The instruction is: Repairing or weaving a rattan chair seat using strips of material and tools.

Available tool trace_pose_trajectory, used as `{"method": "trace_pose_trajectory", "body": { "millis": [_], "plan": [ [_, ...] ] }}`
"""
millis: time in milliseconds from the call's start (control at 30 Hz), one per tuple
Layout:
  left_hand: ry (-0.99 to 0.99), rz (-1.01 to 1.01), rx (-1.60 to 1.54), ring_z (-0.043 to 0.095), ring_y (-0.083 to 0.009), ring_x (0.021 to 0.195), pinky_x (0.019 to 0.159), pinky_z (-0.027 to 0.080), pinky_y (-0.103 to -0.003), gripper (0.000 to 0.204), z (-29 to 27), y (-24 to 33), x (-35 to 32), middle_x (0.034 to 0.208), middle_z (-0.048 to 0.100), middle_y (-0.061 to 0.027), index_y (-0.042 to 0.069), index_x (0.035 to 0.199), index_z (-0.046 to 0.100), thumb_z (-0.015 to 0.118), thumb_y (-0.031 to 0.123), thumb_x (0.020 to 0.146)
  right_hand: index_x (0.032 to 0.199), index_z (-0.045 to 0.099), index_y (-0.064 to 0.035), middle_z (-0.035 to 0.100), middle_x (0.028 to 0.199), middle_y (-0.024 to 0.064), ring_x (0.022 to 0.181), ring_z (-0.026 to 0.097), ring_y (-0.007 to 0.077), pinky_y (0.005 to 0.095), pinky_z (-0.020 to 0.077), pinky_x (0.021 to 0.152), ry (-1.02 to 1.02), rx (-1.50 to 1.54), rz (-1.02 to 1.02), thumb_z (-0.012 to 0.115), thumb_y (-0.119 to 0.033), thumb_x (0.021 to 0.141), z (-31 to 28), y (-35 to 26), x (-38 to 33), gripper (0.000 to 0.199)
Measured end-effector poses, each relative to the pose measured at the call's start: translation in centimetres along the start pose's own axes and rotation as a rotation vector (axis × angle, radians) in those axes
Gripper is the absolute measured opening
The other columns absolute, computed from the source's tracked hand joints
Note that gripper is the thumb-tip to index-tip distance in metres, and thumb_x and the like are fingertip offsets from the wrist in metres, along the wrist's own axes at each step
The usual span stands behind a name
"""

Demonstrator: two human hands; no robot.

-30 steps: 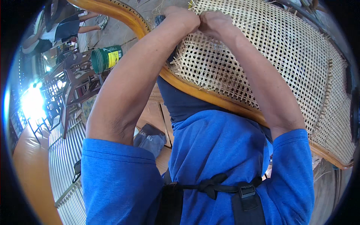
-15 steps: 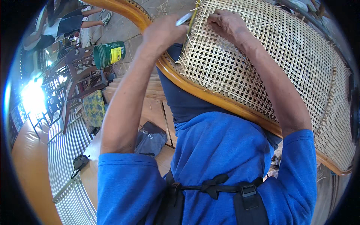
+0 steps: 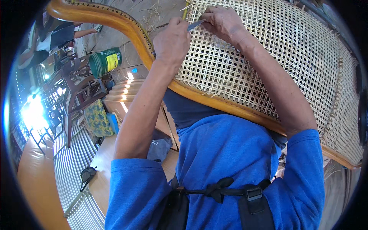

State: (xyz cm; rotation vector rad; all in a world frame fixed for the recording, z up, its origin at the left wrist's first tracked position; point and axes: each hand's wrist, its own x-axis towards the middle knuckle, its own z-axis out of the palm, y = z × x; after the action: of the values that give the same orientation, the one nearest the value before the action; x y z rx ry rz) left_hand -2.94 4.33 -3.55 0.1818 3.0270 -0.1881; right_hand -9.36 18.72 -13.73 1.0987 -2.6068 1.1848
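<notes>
The left hand (image 3: 172, 42) is closed around a thin, blade-like grey tool (image 3: 196, 25), whose far end reaches the bent fingers of the right hand (image 3: 224, 23); whether these pinch anything cannot be told. Beneath both lies woven cane webbing (image 3: 268, 57), spanning a curved wooden frame (image 3: 214, 101) before the torso. Should the tool slip under pressure, it could nick the right fingers or sever sound cane. Farther left is a green bucket (image 3: 97, 66).

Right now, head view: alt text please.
A person's left hand holds a thin grey tool reaching to the right hand, near the edge of woven cane on a curved wooden frame. A green bucket is farther left.
</notes>
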Motion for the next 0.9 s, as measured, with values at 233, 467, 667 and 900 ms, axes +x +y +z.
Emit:
{"method": "trace_pose_trajectory", "body": {
  "millis": [233, 467, 667, 900],
  "plan": [
    [-0.171, 0.02, 0.166, 0.065, -0.0319, 0.077, 0.067, 0.052, -0.043, 0.016, -0.4, 1.3, 1.2, 0.103, 0.058, -0.013, 0.005, 0.092, 0.061, 0.051, 0.009, 0.08, 0.1, 0.061, -0.0181, 0.058, 0.092, 0.0007, 0.093, 0.057, 0.0213, 0.0387, 0.0464, 0.077, -0.072, 0.009, 0.059, 0.067, -0.018, 0.077, -0.3, 0.1, -0.3, 0.024],
    [-0.149, 0.114, 0.174, 0.065, -0.0325, 0.077, 0.067, 0.052, -0.042, 0.014, -3.0, 0.6, -0.3, 0.098, 0.057, -0.0128, 0.003, 0.091, 0.058, 0.05, 0.007, 0.08, 0.099, 0.064, -0.0178, 0.061, 0.093, -0.0003, 0.091, 0.06, 0.0183, 0.0358, 0.0483, 0.077, -0.154, -0.069, -0.008, 0.067, -0.022, 0.078, -0.8, -0.5, 0.7, 0.021],
    [-0.145, 0.037, 0.13, 0.062, -0.0336, 0.074, 0.065, 0.05, -0.043, 0.013, -3.4, -2.0, -3.4, 0.099, 0.057, -0.0105, 0.005, 0.091, 0.056, 0.056, 0.011, 0.079, 0.09, 0.068, -0.0136, 0.067, 0.086, 0.0091, 0.081, 0.064, 0.0291, 0.0451, 0.0479, 0.074, -0.141, 0.033, 0.111, 0.058, -0.025, 0.078, -1.5, -0.2, 2.7, 0.019],
    [0.002, 0.165, -0.043, 0.062, -0.0325, 0.073, 0.065, 0.05, -0.042, 0.014, -5.6, -0.9, -2.2, 0.098, 0.056, -0.0072, 0.008, 0.092, 0.056, 0.058, 0.01, 0.079, 0.095, 0.068, -0.0071, 0.069, 0.084, 0.0057, 0.076, 0.064, 0.0143, 0.0304, 0.0511, 0.07, -0.278, 0.661, 0.188, 0.063, -0.012, 0.083, -1.4, -3.5, 2.0, 0.014]
  ]
}}
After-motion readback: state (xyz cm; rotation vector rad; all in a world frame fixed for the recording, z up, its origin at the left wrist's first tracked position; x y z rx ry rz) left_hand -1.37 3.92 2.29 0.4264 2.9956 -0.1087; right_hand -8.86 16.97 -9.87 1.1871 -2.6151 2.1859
